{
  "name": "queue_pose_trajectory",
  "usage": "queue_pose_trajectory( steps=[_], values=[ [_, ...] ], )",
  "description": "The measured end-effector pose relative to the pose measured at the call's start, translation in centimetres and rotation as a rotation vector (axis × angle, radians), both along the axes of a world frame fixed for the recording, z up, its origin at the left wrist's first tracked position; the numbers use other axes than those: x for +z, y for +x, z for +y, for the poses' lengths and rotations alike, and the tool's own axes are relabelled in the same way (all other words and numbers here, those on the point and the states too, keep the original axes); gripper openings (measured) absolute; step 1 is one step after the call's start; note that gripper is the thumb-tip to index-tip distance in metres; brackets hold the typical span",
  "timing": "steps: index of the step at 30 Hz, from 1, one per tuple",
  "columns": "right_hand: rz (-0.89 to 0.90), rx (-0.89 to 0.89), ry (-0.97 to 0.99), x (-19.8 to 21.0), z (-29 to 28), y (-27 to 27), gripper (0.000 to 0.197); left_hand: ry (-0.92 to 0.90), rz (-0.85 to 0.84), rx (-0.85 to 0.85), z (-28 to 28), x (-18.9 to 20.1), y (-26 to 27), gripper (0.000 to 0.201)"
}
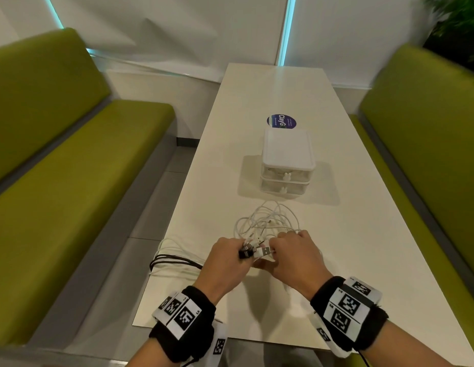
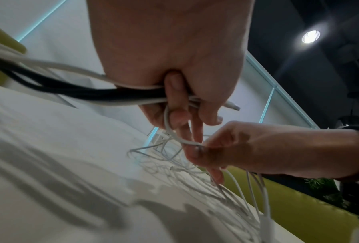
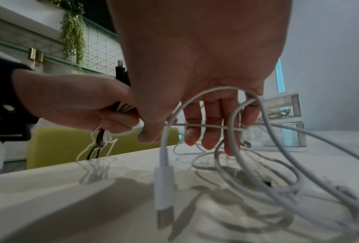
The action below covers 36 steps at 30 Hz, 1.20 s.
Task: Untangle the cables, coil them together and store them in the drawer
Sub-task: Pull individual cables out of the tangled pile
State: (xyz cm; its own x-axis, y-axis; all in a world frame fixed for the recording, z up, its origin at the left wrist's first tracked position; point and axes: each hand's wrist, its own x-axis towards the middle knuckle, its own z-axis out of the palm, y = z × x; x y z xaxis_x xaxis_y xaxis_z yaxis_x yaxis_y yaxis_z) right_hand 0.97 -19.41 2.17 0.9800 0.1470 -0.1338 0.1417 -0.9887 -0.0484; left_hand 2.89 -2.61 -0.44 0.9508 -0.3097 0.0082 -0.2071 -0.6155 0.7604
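Observation:
A loose tangle of white cables (image 1: pixel 267 221) lies on the white table (image 1: pixel 363 260) just beyond both hands. My left hand (image 1: pixel 225 258) grips a bundle of black and white cable ends (image 2: pixel 103 95). The rest of that bundle (image 1: pixel 175 260) trails left over the table edge. My right hand (image 1: pixel 291 250) is right beside it and pinches a white cable (image 2: pixel 186 142) between thumb and forefinger. Other loops drape over its fingers (image 3: pixel 211 131), and a white plug (image 3: pixel 164 189) hangs below. The small white two-drawer unit (image 1: pixel 286 165) stands behind the tangle with both drawers closed.
A round blue sticker (image 1: pixel 281 121) lies on the table behind the drawer unit. Green benches flank the table on the left (image 1: pixel 71 181) and on the right (image 1: pixel 429 141). The table's left edge runs close to my left hand.

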Motion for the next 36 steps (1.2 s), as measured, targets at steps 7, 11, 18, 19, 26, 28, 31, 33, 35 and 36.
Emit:
queue_pose_trajectory(
  steps=[7, 11, 18, 19, 26, 28, 31, 33, 35, 36],
  values=[
    [-0.008, -0.008, -0.033, 0.1, 0.0, 0.2, 0.081, 0.117, -0.007, -0.031, 0.3, 2.0, 0.4, 0.014],
    [0.034, -0.006, -0.086, 0.5, -0.6, 0.4, 0.066, 0.217, -0.013, -0.084, 1.0, 2.3, 0.6, 0.011],
    [-0.066, -0.04, 0.017, 0.6, -0.6, 0.2, 0.037, -0.11, 0.027, 0.027, 3.1, 2.7, 1.5, 0.013],
    [-0.088, -0.046, 0.044, 0.7, -0.4, 0.3, 0.034, -0.205, 0.032, 0.056, 3.2, 3.2, 1.5, 0.013],
    [-0.105, -0.144, 0.201, 0.9, 0.2, 0.7, 0.026, -0.469, 0.073, 0.138, 4.0, 4.8, 0.9, 0.025],
    [-0.093, -0.176, 0.255, 0.4, -0.3, 0.9, 0.023, -0.538, 0.083, 0.144, 4.4, 4.8, 0.8, 0.028],
    [-0.142, -0.179, 0.319, 0.1, -0.9, 1.0, 0.014, -0.613, 0.106, 0.175, 5.2, 4.6, 1.0, 0.026],
    [-0.152, -0.165, 0.279, 0.3, -1.0, 0.9, 0.015, -0.63, 0.123, 0.222, 5.6, 4.1, 1.2, 0.026],
    [-0.131, -0.164, 0.233, 0.6, -1.0, 0.9, 0.019, -0.604, 0.126, 0.286, 6.0, 3.4, 1.5, 0.026],
    [-0.107, -0.173, 0.218, 0.8, -1.0, 0.8, 0.021, -0.582, 0.127, 0.316, 6.1, 3.1, 1.7, 0.026]
  ],
)
